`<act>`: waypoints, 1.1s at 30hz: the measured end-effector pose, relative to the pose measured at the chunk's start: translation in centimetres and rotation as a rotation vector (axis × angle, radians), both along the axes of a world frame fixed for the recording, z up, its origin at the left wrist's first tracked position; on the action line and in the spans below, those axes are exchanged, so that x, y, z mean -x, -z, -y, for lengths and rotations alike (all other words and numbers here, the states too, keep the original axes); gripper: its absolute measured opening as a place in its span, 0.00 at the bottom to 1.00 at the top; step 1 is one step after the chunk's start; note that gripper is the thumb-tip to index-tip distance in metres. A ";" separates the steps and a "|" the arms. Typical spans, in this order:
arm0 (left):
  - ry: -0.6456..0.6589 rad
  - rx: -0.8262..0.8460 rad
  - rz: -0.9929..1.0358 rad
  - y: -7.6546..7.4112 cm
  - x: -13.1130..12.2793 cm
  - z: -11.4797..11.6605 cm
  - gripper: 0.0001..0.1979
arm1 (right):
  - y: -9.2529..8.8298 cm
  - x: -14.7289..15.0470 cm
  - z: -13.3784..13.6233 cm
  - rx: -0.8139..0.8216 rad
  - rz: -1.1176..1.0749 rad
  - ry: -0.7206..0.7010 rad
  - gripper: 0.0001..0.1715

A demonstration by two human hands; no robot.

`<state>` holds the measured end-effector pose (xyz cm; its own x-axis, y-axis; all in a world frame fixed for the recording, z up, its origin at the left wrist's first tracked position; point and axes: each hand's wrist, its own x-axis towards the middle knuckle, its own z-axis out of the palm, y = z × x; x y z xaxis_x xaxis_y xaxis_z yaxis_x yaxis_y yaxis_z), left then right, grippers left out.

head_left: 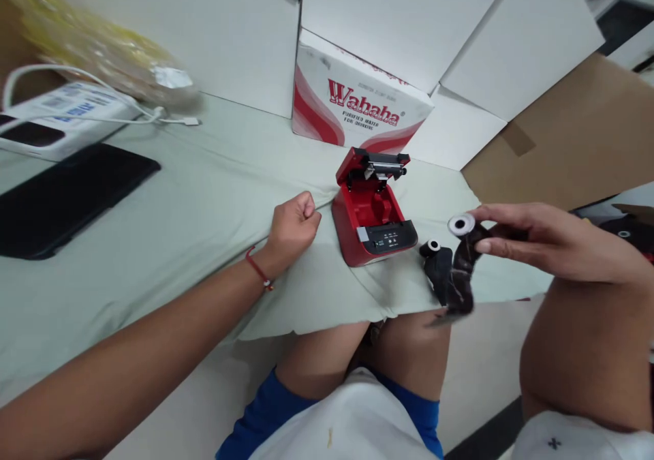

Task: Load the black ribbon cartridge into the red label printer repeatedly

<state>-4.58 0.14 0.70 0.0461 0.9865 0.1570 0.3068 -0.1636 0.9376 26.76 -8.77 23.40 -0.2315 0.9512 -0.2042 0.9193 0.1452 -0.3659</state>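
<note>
Pale green cloth (pixel 219 174) covers the surface; the left hand (pixel 295 232) is curled, fingers together, beside the open red device (pixel 368 211). Behind stands a Wahaha carton (pixel 357 102). The right hand's (pixel 541 242) fingers clamp a white-cored dark roll (pixel 462 230) before brown cardboard (pixel 577 140).

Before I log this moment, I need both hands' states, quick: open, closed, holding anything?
Left hand: closed in a fist, nothing visible in it.
Right hand: closed, holding a roll with a dark strip hanging down.
</note>
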 end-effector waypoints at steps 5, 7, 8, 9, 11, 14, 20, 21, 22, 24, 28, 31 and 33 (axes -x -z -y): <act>-0.016 -0.070 0.087 0.1 0.0 -0.2 0.09 | 6.9 0.1 -1.6 0.130 0.176 -0.081 0.18; 0.012 -0.167 0.070 0.4 0.2 -0.4 0.06 | 9.5 1.1 -2.1 0.074 0.206 -0.039 0.17; 0.032 -0.197 0.064 0.5 0.3 -0.4 0.05 | 10.4 1.4 -2.1 0.047 0.203 -0.022 0.19; 0.055 -0.201 0.063 0.6 0.5 -0.4 0.04 | 10.8 1.4 -2.0 0.021 0.194 -0.010 0.20; 0.103 -0.140 0.060 0.8 0.7 -0.3 0.04 | 10.5 0.5 -1.5 -0.054 0.153 0.059 0.21; 0.154 -0.001 0.044 0.8 0.8 -0.3 0.05 | 9.0 -2.7 -0.6 -0.181 0.079 0.275 0.22; 0.166 0.048 0.060 0.4 0.5 -0.3 0.05 | 11.3 -8.1 0.0 -0.152 0.070 0.280 0.18; 0.163 0.050 0.058 0.3 0.5 -0.3 0.05 | 12.2 -8.4 -0.1 -0.140 0.056 0.252 0.19; 0.161 0.052 0.055 0.3 0.5 -0.3 0.05 | 13.0 -8.5 -0.2 -0.125 0.038 0.222 0.21; 0.161 0.054 0.041 0.3 0.5 -0.3 0.05 | 14.1 -8.3 -0.4 -0.081 -0.010 0.164 0.26; 0.165 0.051 0.002 0.3 0.6 -0.3 0.06 | 14.6 -7.3 -1.1 0.035 -0.110 0.055 0.27; 0.158 0.044 -0.013 0.3 0.6 -0.3 0.06 | 14.5 -6.0 -1.7 0.118 -0.134 0.020 0.26; 0.159 0.037 -0.023 0.3 0.6 -0.3 0.06 | 14.5 -5.2 -1.9 0.151 -0.122 0.016 0.23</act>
